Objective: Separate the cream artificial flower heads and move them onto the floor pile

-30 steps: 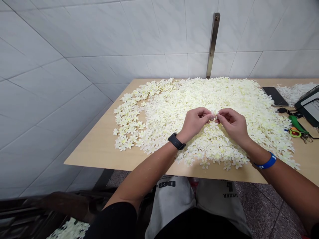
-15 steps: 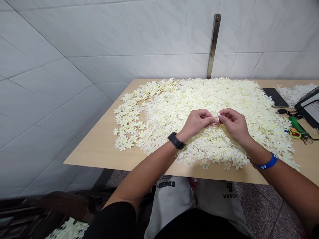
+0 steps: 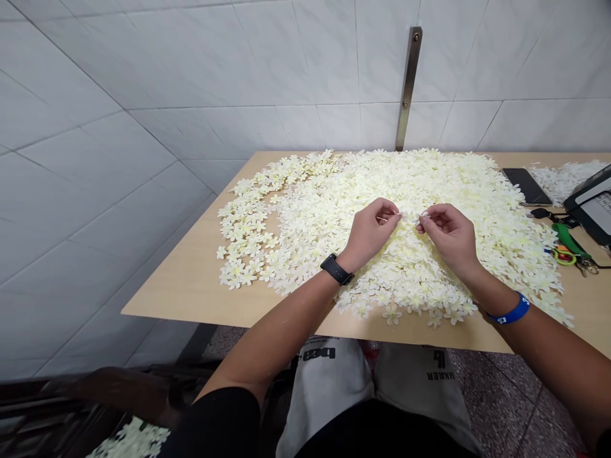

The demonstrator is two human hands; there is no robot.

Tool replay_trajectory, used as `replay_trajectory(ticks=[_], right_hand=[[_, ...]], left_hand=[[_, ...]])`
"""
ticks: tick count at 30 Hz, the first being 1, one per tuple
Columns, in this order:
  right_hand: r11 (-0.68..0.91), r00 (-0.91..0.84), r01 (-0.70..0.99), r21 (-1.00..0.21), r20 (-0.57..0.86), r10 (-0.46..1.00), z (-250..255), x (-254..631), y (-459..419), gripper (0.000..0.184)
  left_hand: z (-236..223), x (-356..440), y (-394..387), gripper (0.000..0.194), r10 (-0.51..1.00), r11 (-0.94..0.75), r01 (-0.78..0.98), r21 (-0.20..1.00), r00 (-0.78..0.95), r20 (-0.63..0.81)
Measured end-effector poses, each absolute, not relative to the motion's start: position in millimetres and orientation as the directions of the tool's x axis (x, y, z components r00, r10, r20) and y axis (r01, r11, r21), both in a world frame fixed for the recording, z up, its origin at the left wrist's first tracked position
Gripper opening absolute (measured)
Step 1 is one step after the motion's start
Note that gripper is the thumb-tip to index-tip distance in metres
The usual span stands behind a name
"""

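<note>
A thick layer of pale yellow-white artificial flowers (image 3: 334,203) covers much of the tabletop, and both hands are over it. My left hand (image 3: 375,230), with a black watch on the wrist, pinches a thin white stem (image 3: 382,220) that shows partly between the fingers. A little to the right, my right hand (image 3: 449,234) has thumb and forefinger closed on a small white piece (image 3: 424,215), too small to make out fully. The fingertips of the two hands are apart, with pale petals seen between them. A blue band circles my right wrist.
On the right of the table (image 3: 191,280) lie a dark phone (image 3: 527,186), a pile of small white pieces (image 3: 563,180), a black-and-white box (image 3: 592,200) and a green strap with keys (image 3: 570,242). A tiled wall stands behind. More flowers (image 3: 133,439) lie low at left.
My hands were together at the fingertips. They have now drawn apart, the left moving left and slightly up, and the thin white stem shows in its fingers.
</note>
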State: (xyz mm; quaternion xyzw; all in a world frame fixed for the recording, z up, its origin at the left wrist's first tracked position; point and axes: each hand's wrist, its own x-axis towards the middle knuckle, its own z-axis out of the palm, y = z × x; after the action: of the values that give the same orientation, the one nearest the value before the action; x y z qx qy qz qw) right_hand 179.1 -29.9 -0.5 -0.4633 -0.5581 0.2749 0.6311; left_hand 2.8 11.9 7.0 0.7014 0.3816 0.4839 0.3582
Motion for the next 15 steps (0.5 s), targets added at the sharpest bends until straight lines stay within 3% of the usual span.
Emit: replay_trajectory(ticks=[6,9,15], right_hand=[[0.418,0.192,0.196,-0.887,0.453,0.871,-1.0,180.4,-30.9,0.01],[0.416,0.19,0.213,-0.884,0.456,0.87,-0.4,180.7,-31.7,0.009],[0.432,0.203,0.235,-0.871,0.478,0.854,-1.8,180.9,-32.1,0.015]], left_hand=[[9.7,1.7,11.4,0.009,0.898,-0.416,0.161,0.895,0.227,0.376],[9.8,0.8,11.7,0.022,0.912,-0.395,0.205,0.896,0.209,0.354],[11.2,0.4,9.3,0.017,0.718,-0.69,0.389,0.61,0.259,0.646]])
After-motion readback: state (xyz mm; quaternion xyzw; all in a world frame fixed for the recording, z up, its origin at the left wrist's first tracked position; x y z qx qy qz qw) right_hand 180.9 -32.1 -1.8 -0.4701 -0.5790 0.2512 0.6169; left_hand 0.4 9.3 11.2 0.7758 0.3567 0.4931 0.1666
